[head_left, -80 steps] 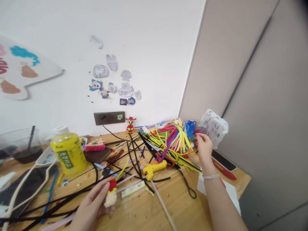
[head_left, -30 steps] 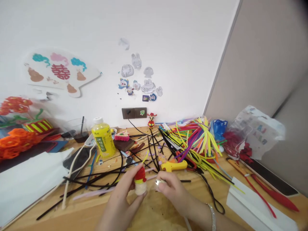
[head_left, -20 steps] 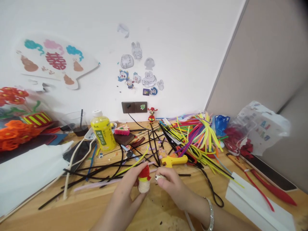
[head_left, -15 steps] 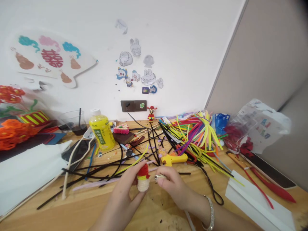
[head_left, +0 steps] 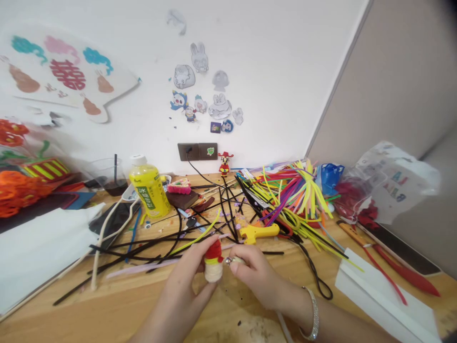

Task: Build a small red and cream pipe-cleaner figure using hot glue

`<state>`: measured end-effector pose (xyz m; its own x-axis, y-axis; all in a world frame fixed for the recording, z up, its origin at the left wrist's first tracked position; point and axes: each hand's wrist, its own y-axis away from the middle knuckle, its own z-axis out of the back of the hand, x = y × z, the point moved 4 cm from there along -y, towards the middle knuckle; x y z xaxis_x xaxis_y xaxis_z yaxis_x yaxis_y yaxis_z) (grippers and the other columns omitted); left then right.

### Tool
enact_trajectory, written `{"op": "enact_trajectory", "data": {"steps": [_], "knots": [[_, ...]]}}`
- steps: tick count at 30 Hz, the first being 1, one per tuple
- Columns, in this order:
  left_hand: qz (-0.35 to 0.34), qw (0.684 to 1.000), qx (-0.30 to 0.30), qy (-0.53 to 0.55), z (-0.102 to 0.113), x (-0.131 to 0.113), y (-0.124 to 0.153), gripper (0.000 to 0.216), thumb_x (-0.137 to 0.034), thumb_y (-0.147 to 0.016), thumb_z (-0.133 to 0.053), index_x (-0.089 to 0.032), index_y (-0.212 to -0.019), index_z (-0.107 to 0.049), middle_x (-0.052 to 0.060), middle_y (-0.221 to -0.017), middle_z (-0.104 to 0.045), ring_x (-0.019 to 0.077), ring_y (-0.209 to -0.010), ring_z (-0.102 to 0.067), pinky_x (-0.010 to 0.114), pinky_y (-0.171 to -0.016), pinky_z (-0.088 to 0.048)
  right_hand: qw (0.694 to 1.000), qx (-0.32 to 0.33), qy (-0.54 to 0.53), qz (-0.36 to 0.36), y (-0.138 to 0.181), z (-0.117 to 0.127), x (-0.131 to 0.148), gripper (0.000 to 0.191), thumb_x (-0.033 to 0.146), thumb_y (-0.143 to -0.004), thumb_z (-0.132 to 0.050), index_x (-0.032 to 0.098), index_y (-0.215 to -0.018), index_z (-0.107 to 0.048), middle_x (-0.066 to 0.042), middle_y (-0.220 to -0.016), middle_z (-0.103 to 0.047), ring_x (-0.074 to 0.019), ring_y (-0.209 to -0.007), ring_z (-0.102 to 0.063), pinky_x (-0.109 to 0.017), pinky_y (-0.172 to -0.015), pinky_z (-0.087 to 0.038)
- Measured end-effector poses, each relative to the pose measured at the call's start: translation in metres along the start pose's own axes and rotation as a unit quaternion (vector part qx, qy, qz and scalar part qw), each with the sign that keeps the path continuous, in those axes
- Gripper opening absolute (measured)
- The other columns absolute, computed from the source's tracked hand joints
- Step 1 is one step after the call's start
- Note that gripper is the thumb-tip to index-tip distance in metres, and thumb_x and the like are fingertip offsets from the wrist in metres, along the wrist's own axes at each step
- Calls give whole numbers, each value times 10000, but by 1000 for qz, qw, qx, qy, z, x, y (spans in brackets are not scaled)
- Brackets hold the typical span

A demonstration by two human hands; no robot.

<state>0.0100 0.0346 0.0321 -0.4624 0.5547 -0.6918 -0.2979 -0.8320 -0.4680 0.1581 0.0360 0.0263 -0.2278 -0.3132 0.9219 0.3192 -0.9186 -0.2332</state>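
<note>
My left hand [head_left: 185,290] grips a small doll [head_left: 213,263] with a red pipe-cleaner top and a cream yarn body, upright above the wooden table [head_left: 107,309]. My right hand [head_left: 255,276], a silver bracelet on its wrist, pinches a tiny metallic piece [head_left: 228,260] held right against the doll's right side. A yellow pipe cleaner [head_left: 200,234] rises from behind the doll toward the left hand's fingertips. Black pipe cleaners [head_left: 150,243] lie scattered just beyond both hands.
A yellow glue gun [head_left: 259,232] lies behind my hands. A heap of coloured pipe cleaners [head_left: 293,197] is back right, with a plastic bag [head_left: 389,183] beyond it. A yellow bottle [head_left: 148,190] stands back left. White paper [head_left: 378,295] and a red tool [head_left: 410,281] lie at right.
My right hand has come back from the bag at the far right and now pinches a small metal piece beside the doll. The view has tilted down slightly over the last second.
</note>
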Motion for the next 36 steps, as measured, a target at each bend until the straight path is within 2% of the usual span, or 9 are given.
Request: {"op": "enact_trajectory", "data": {"steps": [7,13,18,21,24,30,36], "knots": [[13,1000,8,0,1,0,0,501,-131,-711,-525,-240,-1195,-449,103,-1178,-581,218,-1020,-590,348,-821,-520,1000,5,-18,-2,-1,1,5,210,287,-796,-457,158,-672,-566,9,-614,-503,-157,-692,-490,-243,-643,-398],[17,1000,10,-4,-1,2,1,492,-145,-717,-527,-241,-1193,-445,106,-1149,-592,219,-975,-610,341,-784,-537,1000,21,-13,0,-2,0,0,222,325,-809,-469,151,-802,-606,2,-663,-534,-154,-692,-488,-240,-635,-398],[-4,1000,7,-7,-1,0,2,516,-120,-716,-526,-260,-1204,-433,86,-1127,-600,204,-949,-619,307,-760,-541,1000,16,-6,1,-2,0,-1,208,300,-804,-476,148,-755,-608,2,-654,-540,-158,-702,-492,-242,-652,-398],[-10,1000,4,-6,-1,-2,2,512,-115,-714,-529,-267,-1195,-445,75,-1112,-609,199,-944,-621,284,-742,-544,1000,22,-16,1,-1,1,3,198,270,-801,-465,150,-795,-622,0,-662,-552,-160,-709,-499,-251,-670,-403],[-9,1000,2,-4,-1,-2,1,504,-115,-715,-526,-259,-1192,-453,77,-1108,-613,202,-947,-621,290,-753,-541,999,35,-34,-2,0,1,7,201,254,-799,-449,155,-805,-625,-2,-681,-559,-162,-719,-505,-259,-682,-406],[3,1000,6,0,-3,1,2,504,-133,-717,-530,-253,-1200,-448,87,-1137,-599,217,-979,-610,321,-777,-536,999,19,-38,-18,-1,2,3,207,270,-800,-452,158,-699,-594,4,-638,-528,-153,-681,-491,-253,-664,-404],[-8,1000,3,-5,-2,-1,2,526,-109,-711,-523,-265,-1206,-437,80,-1133,-599,201,-971,-610,299,-773,-535,999,19,-40,-20,-1,1,1,209,294,-803,-471,155,-722,-604,5,-641,-528,-156,-697,-496,-254,-661,-406]]}}
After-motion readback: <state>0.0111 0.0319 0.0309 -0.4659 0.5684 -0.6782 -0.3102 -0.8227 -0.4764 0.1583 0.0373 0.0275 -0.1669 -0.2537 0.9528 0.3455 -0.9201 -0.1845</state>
